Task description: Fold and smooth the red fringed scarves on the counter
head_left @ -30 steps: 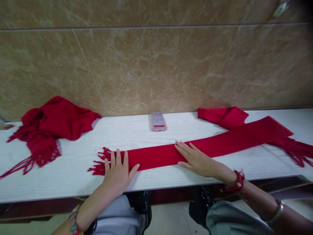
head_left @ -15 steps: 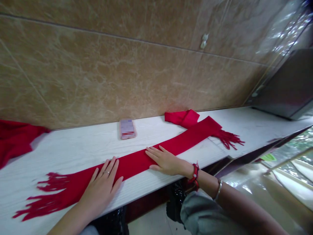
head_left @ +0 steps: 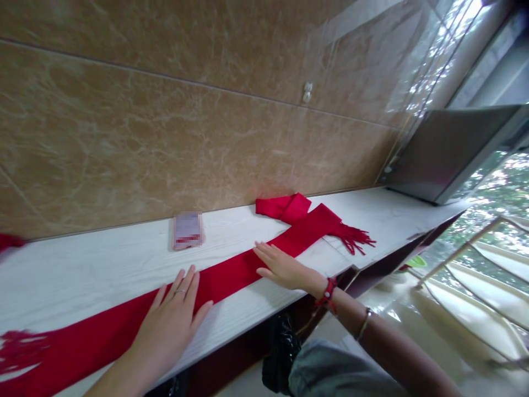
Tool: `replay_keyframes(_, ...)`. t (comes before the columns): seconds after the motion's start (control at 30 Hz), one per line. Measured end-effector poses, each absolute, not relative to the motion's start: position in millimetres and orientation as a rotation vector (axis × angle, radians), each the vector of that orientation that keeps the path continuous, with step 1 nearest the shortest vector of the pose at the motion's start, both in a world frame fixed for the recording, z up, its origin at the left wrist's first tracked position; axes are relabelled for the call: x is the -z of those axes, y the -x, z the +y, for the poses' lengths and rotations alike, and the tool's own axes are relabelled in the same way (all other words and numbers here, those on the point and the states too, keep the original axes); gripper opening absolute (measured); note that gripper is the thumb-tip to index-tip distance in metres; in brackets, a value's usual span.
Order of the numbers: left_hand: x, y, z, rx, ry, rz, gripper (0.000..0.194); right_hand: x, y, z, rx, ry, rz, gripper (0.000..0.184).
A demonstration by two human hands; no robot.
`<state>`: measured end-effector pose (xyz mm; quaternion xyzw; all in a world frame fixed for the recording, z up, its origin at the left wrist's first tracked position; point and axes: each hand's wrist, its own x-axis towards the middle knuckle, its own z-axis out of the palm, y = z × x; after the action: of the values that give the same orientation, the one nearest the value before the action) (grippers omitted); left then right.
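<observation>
A long red scarf [head_left: 231, 274] lies stretched across the white counter [head_left: 231, 237], its fringe at the lower left. Toward the right it folds over, with a second fringe and a folded stretch of red cloth [head_left: 285, 207] near the wall; I cannot tell whether that stretch belongs to the same scarf. My left hand [head_left: 171, 311] rests flat on the scarf, fingers extended, a ring on one finger. Farther right, my right hand [head_left: 283, 267] lies on the scarf with its fingers stretched out. Neither hand grips the cloth.
A phone-like object [head_left: 187, 230], its face blurred, lies by the brown tiled wall [head_left: 165, 138]. More red cloth [head_left: 10, 241] shows at the far left edge. A grey box-like appliance [head_left: 446, 151] stands at the counter's right end. Railings [head_left: 467, 248] are beyond.
The view has turned right, so the counter's things sit farther left in it. My right hand has slid rightward along the scarf. My left hand also lies farther from the left fringe.
</observation>
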<state>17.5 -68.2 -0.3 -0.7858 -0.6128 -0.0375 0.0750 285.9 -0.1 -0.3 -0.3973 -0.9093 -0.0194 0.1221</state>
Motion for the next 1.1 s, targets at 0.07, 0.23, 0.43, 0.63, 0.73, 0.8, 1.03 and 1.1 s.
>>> replay_keyframes(0.07,1,-37,-59,0.15,2.446,-1.779,0.064,-2,-261,-8,-0.012,1.027,-2.72,0.059)
replay_keyframes(0.23,11,-51,-45,0.069,2.544,-1.799,0.063,1,-265,0,-0.007,0.986,-2.812,0.059)
replay_keyframes(0.43,14,-47,-44,0.029,2.552,-1.823,0.065,1,-364,44,0.384,1.354,-2.734,0.05)
replay_keyframes(0.63,18,-46,-44,0.109,2.539,-1.811,0.064,-20,-440,84,0.634,1.613,-2.596,0.047)
replay_keyframes(0.73,21,-46,-43,0.158,2.528,-1.791,0.063,-28,-467,96,0.513,1.863,-2.496,0.045)
replay_keyframes(0.8,21,-45,-44,0.17,2.529,-1.781,0.063,-32,-480,101,0.394,1.975,-2.43,0.045)
replay_keyframes(1.03,16,-33,-40,0.111,2.557,-1.827,0.063,-51,-434,79,0.494,1.682,-2.274,0.052)
replay_keyframes(1.1,17,-26,-38,0.103,2.53,-1.847,0.06,-52,-396,59,0.46,1.421,-2.416,0.046)
